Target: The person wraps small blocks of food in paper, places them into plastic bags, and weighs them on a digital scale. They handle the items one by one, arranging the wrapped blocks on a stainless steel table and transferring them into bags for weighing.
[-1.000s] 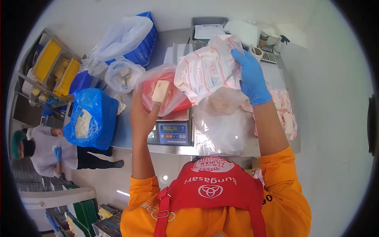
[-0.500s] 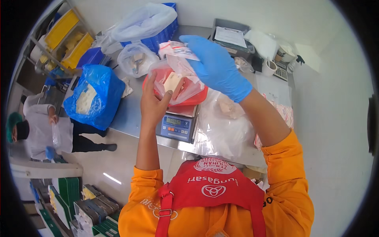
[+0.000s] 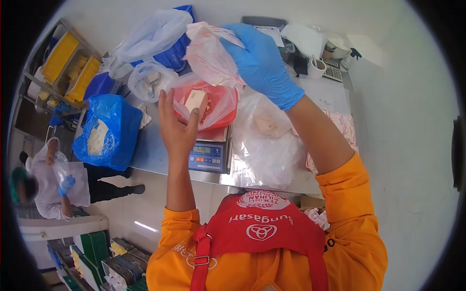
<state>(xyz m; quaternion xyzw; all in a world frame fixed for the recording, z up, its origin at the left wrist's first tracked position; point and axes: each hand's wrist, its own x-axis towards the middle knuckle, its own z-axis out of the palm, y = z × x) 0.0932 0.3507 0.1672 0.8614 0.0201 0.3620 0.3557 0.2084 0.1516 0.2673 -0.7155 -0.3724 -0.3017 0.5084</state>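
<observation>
My bare left hand [image 3: 177, 121] is at the near left of a red tray [image 3: 225, 97] lined with a clear bag, fingers spread and thumb at a pale rectangular block [image 3: 195, 103]. The tray sits on a digital scale [image 3: 208, 157]. My blue-gloved right hand [image 3: 259, 65] grips a crumpled white-and-pink paper wrapper [image 3: 204, 51] above the tray's back right part, hiding some of its own fingertips. Loose clear bags [image 3: 264, 155] lie right of the scale.
A blue bag of white substance [image 3: 97, 136] stands left; a blue crate [image 3: 174, 53], bagged scoop [image 3: 151, 80], mug [image 3: 316, 69] and grey bin [image 3: 264, 26] are behind. More wrappers [image 3: 340, 128] lie right. A co-worker [image 3: 60, 184] stands by the shelf rack [image 3: 68, 63].
My right hand has moved left and up with the wrapper, which is now bunched and off to the left. My left hand's fingers have spread a little beside the block.
</observation>
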